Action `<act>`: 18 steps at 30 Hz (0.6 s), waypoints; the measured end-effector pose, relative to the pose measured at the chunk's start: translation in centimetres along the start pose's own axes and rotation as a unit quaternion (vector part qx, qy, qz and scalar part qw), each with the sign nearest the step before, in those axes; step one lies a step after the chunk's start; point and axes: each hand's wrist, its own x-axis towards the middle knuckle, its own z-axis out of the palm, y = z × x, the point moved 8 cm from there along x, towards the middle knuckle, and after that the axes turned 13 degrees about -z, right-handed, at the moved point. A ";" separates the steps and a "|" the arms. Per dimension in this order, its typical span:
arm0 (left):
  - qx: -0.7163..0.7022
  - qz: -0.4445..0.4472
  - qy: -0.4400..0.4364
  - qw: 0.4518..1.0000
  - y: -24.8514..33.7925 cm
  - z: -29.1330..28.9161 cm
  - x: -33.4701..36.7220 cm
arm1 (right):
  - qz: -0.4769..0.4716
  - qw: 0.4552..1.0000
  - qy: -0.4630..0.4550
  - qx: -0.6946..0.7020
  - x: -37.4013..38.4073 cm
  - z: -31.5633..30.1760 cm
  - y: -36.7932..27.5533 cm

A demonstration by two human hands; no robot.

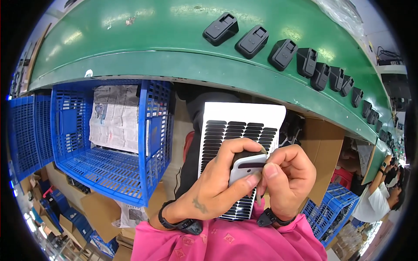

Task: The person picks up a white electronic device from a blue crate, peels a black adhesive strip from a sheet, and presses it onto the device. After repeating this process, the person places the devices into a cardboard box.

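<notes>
My left hand (pixel 209 187) is closed around a small device (pixel 240 174) with a light grey face and a dark back, held above my lap. Across its face lies a narrow black strip sticker (pixel 250 165), and a small dark dot sits below it. The thumb and forefinger of my right hand (pixel 285 176) are pinched at the right end of that strip, touching the device's edge. Under both hands, a white sheet (pixel 244 109) with columns of black oblong stickers rests on my lap, partly covered by my hands.
A green workbench (pixel 143 32) stretches across the front, with a row of black docks (pixel 251 41) curving right. At left stands a blue crate (pixel 104 174) with newspaper (pixel 115 117) in it. Another blue crate (pixel 333 209) and a cardboard box (pixel 320 148) are at right. A person (pixel 376 204) sits farther right.
</notes>
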 end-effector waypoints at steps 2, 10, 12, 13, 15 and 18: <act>0.003 -0.009 -0.002 1.000 0.1 0.0 0.0 | 0.003 1.000 0.000 0.001 0.0 0.0 0.0; -0.001 -0.039 -0.006 0.999 0.3 0.2 0.0 | 0.000 1.000 -0.003 -0.006 0.0 -0.1 -0.1; -0.001 -0.024 -0.005 1.000 0.4 0.2 0.0 | 0.007 1.000 0.002 0.001 0.0 -0.2 -0.1; -0.001 -0.025 -0.004 1.000 0.4 0.3 0.0 | 0.008 1.000 0.002 0.001 0.0 -0.2 -0.1; 0.000 -0.021 -0.004 1.000 0.4 0.3 0.0 | 0.004 1.000 0.003 0.001 0.0 -0.3 -0.1; 0.007 -0.013 -0.003 1.000 0.3 0.4 0.1 | 0.004 1.000 0.003 0.000 0.0 -0.4 -0.2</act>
